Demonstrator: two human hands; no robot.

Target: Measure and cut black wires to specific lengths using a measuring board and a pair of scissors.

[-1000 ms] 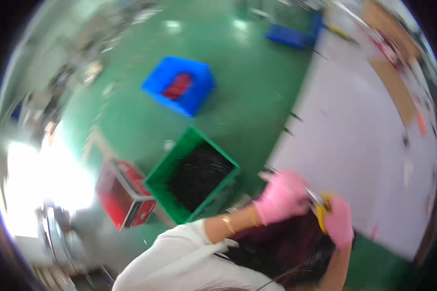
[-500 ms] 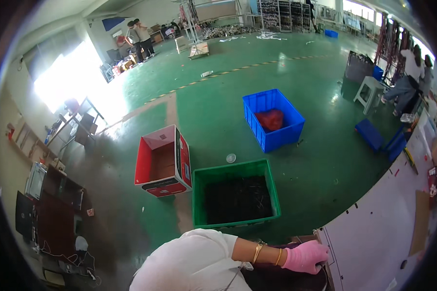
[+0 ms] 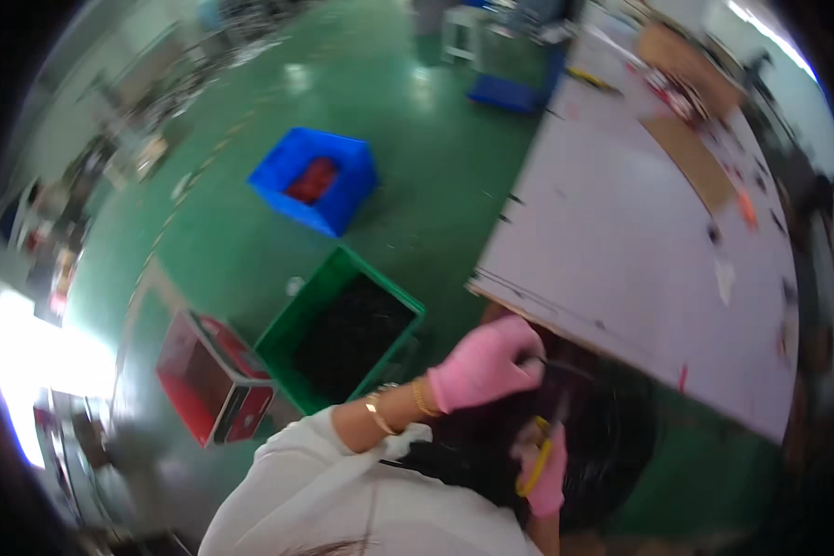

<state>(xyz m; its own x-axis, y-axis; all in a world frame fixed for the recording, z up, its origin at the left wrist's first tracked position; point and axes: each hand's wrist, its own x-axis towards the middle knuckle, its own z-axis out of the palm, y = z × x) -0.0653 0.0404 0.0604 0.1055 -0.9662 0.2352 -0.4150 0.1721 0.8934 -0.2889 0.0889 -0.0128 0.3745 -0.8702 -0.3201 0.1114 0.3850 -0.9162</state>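
Green workshop floor (image 3: 435,176) and a pale tabletop (image 3: 612,213), with the pink-gloved left hand (image 3: 491,363) and right hand (image 3: 545,471) just off its near edge.

The left hand, nearer the tabletop, has its fingers curled in, seemingly pinching a thin dark strip (image 3: 573,370) that runs out to the right; blur hides its far end. The yellow-handled tool (image 3: 532,473) is in the right hand, fingers closed around it, to the right of the left hand and nearer the body. Its long axis points away from the body, slightly rightward, toward the strip, with a gap between. Whether its blades are parted, I cannot tell. Beneath lies a dark mass (image 3: 621,435); a green crate (image 3: 301,310) stands left.
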